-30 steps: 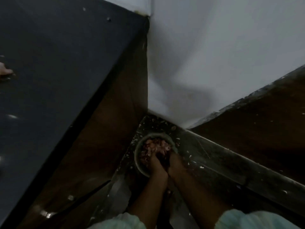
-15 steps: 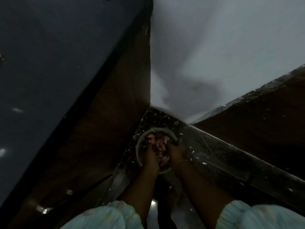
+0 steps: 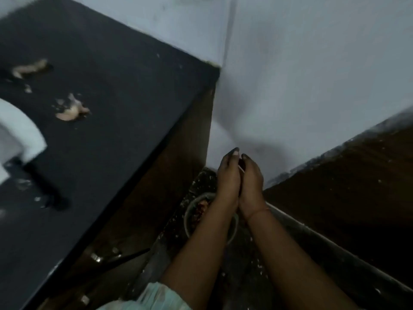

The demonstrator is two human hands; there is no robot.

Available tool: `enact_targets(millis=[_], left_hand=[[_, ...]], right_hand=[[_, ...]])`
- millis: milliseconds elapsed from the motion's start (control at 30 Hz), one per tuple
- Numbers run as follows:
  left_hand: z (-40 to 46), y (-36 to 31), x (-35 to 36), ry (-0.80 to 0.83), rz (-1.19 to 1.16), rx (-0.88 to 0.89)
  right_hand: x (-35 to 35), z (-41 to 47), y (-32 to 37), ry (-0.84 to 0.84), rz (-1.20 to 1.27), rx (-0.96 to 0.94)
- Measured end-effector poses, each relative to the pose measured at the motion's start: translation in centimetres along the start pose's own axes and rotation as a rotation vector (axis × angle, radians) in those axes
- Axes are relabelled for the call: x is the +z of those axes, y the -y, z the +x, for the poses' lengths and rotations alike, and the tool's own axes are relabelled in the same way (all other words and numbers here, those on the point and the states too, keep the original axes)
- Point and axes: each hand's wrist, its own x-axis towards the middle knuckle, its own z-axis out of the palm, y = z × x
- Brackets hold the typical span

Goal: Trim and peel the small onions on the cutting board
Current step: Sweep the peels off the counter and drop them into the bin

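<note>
Home kitchen: dark countertop (image 3: 116, 104) w/ food scraps (image 3: 71, 113).

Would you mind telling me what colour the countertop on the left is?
The countertop is black, seen best in the head view.

black counter (image 3: 116, 104), white wall (image 3: 312, 74), pale-green sleeve (image 3: 156, 297).

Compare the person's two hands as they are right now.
The left hand reaches a little farther up toward the wall than the right hand. The right wrist wears a thin thread band; the left wrist is bare. The left forearm crosses over the bowl on the floor, while the right forearm passes beside it. Both are raised above the bowl, pressed side by side and cupped; what they hold is hidden.
</note>
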Motion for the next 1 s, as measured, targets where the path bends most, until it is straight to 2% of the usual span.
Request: enact_targets(millis=[100,167,233,300,367,433,467,500,567,733,900,1000], left_hand=[[-2.9,-7.8,-0.5,0.024,-0.045,0.191],[-4.4,-12.9,-2.6,-0.01,-0.076,0.339],[-5.2,-16.5,-3.9,-0.047,-0.047,0.457],[-5.5,-20.0,-7.8,-0.169,0.018,0.57],[-4.5,-22.8,-12.7,-0.328,0.163,0.635],[-3.3,-24.8,-18.0,-0.46,0.442,0.59],[-2.8,-25.3,-20.5,-0.501,0.571,0.524],[-2.3,-25.9,-23.3,-0.536,0.661,0.473],[-2.1,-26.8,-27.1,-0.586,0.77,0.396],[-0.7,-29.0,-32.6,-0.667,0.813,0.314],[3.4,-30.4,-34.5,-0.592,0.842,0.319],[5.6,-30.3,-34.8,-0.537,0.897,0.344]], right_hand=[[4.4,-3.9,6.2,0.107,0.137,-0.098],[8.6,-6.4,8.7,0.209,0.104,-0.206],[11.3,-7.1,8.9,0.257,-0.063,-0.342],[15.5,-8.7,8.2,0.399,-0.302,-0.382],[19.3,-9.3,5.7,0.556,-0.657,-0.469],[21.5,-9.9,2.5,0.616,-1.087,-0.688],[21.8,-10.3,1.1,0.588,-1.238,-0.859],[22.5,-10.6,-0.2,0.568,-1.327,-1.019],[23.8,-10.7,-1.0,0.557,-1.352,-1.199],[31.0,-8.8,0.0,0.675,-1.395,-1.233],[36.3,-7.5,0.1,0.695,-1.375,-1.222],[38.7,-6.3,0.4,0.769,-1.387,-1.244]])
